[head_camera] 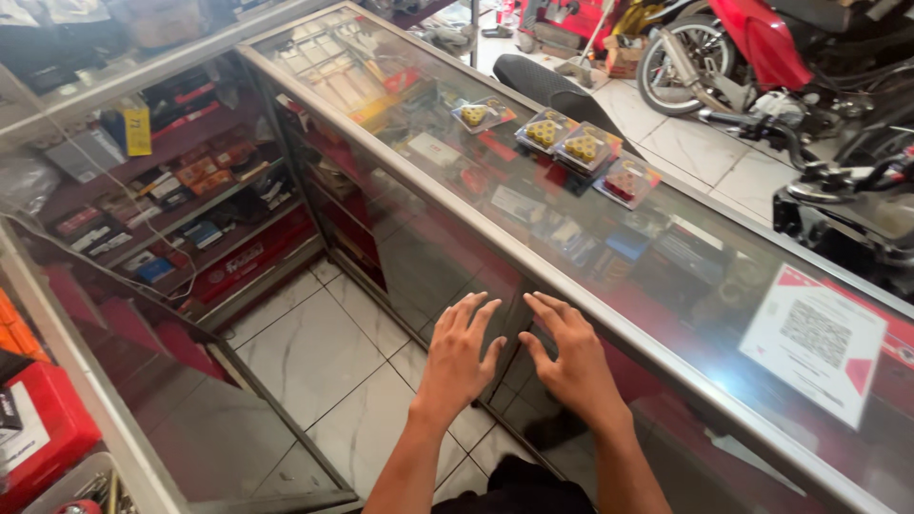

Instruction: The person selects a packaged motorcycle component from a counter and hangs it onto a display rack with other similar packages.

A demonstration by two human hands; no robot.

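My left hand (460, 354) and my right hand (569, 354) are held out side by side, fingers spread, in front of the dark sliding glass door (447, 257) of a long display counter (571, 276). Both palms face the glass just below the counter's metal rim; I cannot tell whether they touch it. Neither hand holds anything. On the glass top lie several clear packets with yellow parts (543, 131) and one with a red part (625, 181).
A white and red printed card (812, 340) lies on the counter top at the right. A second glass showcase (143, 190) with boxed goods stands at the left. White tiled floor (314, 352) runs between. Red motorbikes (762, 48) stand beyond the counter.
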